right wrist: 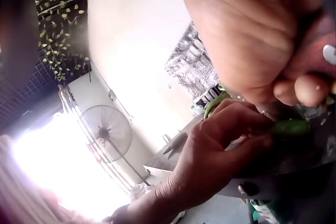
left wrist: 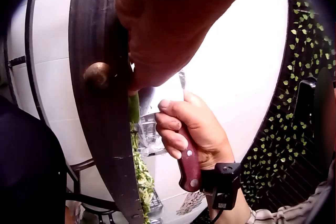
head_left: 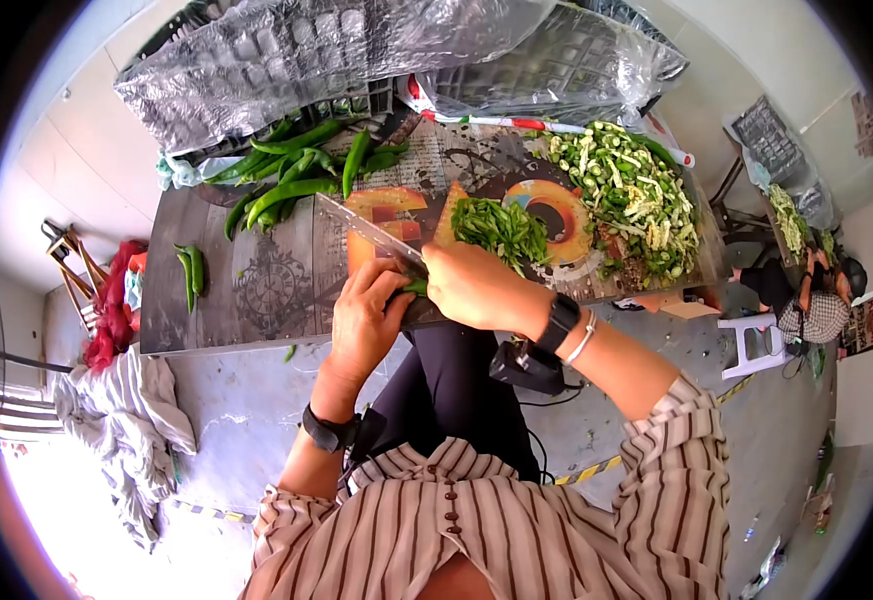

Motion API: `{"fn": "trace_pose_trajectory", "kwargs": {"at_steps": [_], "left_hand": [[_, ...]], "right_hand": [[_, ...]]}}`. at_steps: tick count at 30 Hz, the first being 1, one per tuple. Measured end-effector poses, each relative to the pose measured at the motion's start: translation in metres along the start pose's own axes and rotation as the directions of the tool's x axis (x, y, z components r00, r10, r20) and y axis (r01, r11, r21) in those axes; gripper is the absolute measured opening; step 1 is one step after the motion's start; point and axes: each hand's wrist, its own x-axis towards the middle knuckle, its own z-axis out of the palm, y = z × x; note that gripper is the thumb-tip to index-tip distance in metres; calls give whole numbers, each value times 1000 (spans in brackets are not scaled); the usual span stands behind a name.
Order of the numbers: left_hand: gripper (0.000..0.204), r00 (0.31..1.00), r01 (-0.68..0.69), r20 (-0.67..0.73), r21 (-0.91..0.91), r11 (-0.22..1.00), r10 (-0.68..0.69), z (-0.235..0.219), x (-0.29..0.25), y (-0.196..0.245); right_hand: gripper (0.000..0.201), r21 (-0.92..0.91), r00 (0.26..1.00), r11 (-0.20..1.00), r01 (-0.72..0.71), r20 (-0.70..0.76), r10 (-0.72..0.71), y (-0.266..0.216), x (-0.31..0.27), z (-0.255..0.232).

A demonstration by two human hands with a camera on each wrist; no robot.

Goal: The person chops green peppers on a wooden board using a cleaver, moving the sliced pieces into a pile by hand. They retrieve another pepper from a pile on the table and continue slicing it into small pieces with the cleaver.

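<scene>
Green pepper (head_left: 416,287), partly hidden by left fingers (head_left: 367,277)
They pinch it; right fingers (left wrist: 169,123) grip a red knife handle (left wrist: 189,170); patterned tabletop (head_left: 182,315), pale wall (head_left: 77,135) beyond.

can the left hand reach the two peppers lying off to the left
Likely yes: nothing visible blocks the left hand from the two peppers, though it may need to release the green piece it holds.

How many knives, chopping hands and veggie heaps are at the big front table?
Knife: 1
Hands: 2, left hand and right hand
Whole pepper heap: 1
Cut heaps: 2, small heap and big heap
Total: 6
</scene>
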Motion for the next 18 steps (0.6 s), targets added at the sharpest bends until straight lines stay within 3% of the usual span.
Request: {"fn": "trace_pose_trajectory", "kwargs": {"at_steps": [1,3,4,5,7,10,18], "left_hand": [[17,1000,14,-6,-19,1000,-14,0,-1,1],[17,999,36,-28,-39,999,-38,0,-3,3],[17,999,32,-43,-26,999,-34,1,-3,4],[17,998,31,-57,-14,999,-32,3,-3,4],[18,998,28,-64,-28,999,-30,7,-2,6],[25,999,-4,-32,24,1000,5,12,-4,7],[31,990,-50,-129,-9,999,49,5,-1,10]], "right_hand": [[20,-3,1000,1000,0,-1,0,0,2,-4],[23,133,988,979,-155,32,152,2,4,-15],[25,116,990,985,-127,-48,134,14,2,-13],[25,100,986,982,-159,-34,163,14,-1,-24],[25,231,947,924,-304,-29,319,8,-11,-42],[21,95,970,974,-206,-111,216,10,-29,-54],[21,110,974,968,-224,-10,226,-7,-50,-62]]}}
